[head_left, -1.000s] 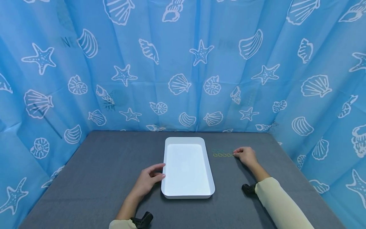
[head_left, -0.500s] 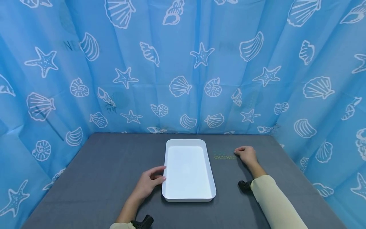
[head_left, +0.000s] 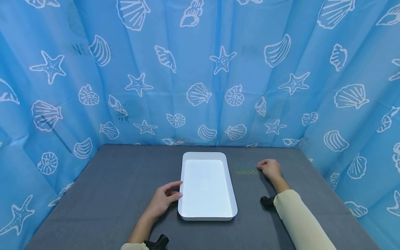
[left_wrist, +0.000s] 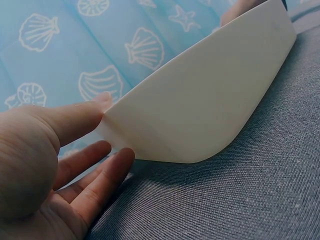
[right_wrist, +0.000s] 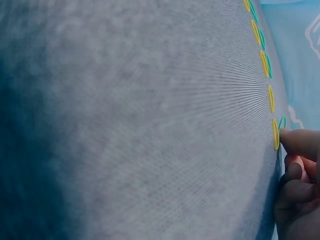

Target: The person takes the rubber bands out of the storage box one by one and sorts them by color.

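A white rectangular tray (head_left: 207,215) stands on the grey cloth. My left hand (head_left: 162,199) rests on its left rim, thumb and index fingertip apart. In the left wrist view its thumb meets the edge of the tray wall (left_wrist: 200,100), with the other fingers loosely extended beside it. To the right of the tray lie thin ring-like loops, a row of yellow rings (head_left: 243,172) and a row of green rings (head_left: 241,167) behind it. At the right end my right hand (head_left: 270,168) pinches a green ring (right_wrist: 284,121), close to the last yellow ring (right_wrist: 275,135).
The grey cloth-covered table (head_left: 134,166) extends around the tray. A blue curtain (head_left: 175,76) with white shell and starfish prints hangs behind and at both sides. A black device (head_left: 157,242) sits on the left wrist, another black device (head_left: 267,203) on the right.
My right fingertips have drawn slightly back from the end of the yellow row, leaving its last ring in sight. The head view has shifted a little. My left hand and the tray stay together.
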